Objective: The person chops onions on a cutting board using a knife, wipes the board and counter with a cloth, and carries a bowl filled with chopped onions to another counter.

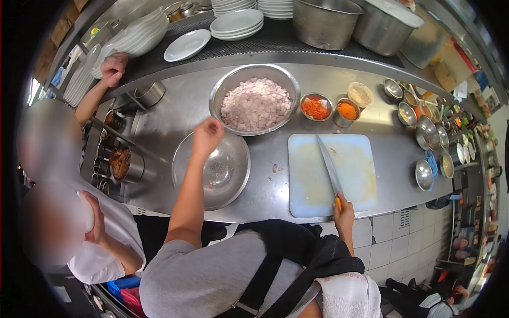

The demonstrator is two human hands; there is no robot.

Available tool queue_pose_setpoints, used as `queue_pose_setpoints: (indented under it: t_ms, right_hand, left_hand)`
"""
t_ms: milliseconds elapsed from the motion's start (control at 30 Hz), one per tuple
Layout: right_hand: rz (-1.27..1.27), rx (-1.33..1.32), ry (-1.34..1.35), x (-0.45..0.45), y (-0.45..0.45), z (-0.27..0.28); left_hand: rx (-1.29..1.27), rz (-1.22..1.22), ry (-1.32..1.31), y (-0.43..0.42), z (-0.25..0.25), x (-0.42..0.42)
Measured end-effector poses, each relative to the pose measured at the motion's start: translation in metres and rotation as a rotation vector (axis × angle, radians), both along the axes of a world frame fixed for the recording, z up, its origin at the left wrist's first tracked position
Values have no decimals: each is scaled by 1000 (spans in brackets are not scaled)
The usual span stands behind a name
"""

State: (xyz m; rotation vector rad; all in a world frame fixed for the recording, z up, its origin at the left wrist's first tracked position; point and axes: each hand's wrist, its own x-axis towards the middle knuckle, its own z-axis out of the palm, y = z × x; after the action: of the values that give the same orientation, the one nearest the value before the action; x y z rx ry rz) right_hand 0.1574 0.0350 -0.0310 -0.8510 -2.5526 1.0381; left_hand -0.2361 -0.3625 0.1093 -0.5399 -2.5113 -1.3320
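Observation:
My left hand [208, 133] is raised over the gap between an empty-looking steel bowl [233, 177] and a larger steel bowl [216, 100] of chopped pale purple onion [256, 104]. Its fingers are curled in; what they hold, if anything, is too small to name. My right hand [343, 209] grips the yellow handle of a long knife [330, 168]. The blade lies across a white cutting board [307, 188] and points away from me. Small scraps are on the steel counter [270, 193] between the lower bowl and the board.
Orange shreds fill a small bowl [316, 107], beside an orange-filled cup [347, 111] and a pale tub [361, 95]. Plates [187, 45] and steel pots [324, 25] stand on the shelf. At left, a person [108, 238] stands close; several small bowls sit at right.

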Motion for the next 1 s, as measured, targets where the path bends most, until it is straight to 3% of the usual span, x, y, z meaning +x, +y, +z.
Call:
queue_pose_setpoints:
  t_ms: [100, 167, 300, 367, 500, 633, 700, 767, 867, 1000]
  right_hand:
    - [-1, 12, -37, 0, 0, 4]
    - [0, 30, -64, 3, 1, 2]
    - [50, 28, -25, 8, 11, 2]
    - [77, -123, 44, 16, 17, -2]
    - [-56, -161, 182, 25, 16, 27]
    - [-145, -76, 162, 22, 45, 24]
    - [-145, -44, -3, 17, 53, 29]
    - [-108, 0, -44, 14, 45, 23]
    - [221, -72, 66, 27, 38, 8]
    - [202, -170, -6, 52, 43, 30]
  left_hand:
    - [170, 54, 182, 27, 45, -17]
    - [-216, 141, 425, 41, 54, -26]
    - [-126, 127, 409, 69, 46, -15]
    - [-68, 34, 365, 81, 35, -1]
    - [63, -73, 377, 101, 17, 45]
    - [126, -186, 258, 113, 0, 103]
    - [155, -259, 153, 118, -10, 125]
    - [134, -311, 131, 124, -20, 144]
    - [85, -384, 129, 135, -38, 165]
    - [81, -433, 67, 154, -54, 182]
